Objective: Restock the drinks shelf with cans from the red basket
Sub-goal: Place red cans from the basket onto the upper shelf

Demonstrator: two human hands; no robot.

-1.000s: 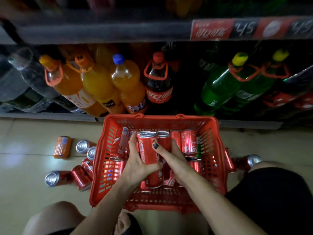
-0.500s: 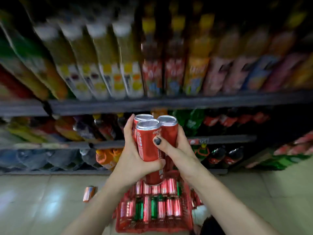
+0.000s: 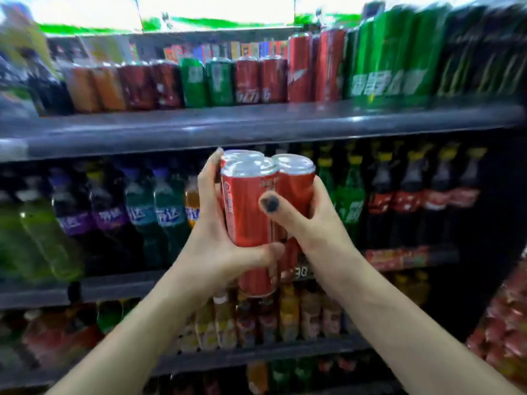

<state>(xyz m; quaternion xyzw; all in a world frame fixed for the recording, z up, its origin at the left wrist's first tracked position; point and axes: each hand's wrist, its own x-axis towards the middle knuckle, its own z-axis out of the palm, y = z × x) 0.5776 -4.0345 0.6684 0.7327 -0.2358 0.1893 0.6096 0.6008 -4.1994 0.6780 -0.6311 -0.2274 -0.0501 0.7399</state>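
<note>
Before a drinks shelf, a person's left hand [image 3: 216, 246] and right hand [image 3: 310, 223] clasp a cluster of three red cola cans [image 3: 251, 212] between them, fingers curled round the sides, a dark-painted thumbnail on the front can. Behind them stand soda bottles [image 3: 142, 215]; above, on the grey can shelf [image 3: 256, 124], blurred rows of red and green cans [image 3: 222, 81].
</note>
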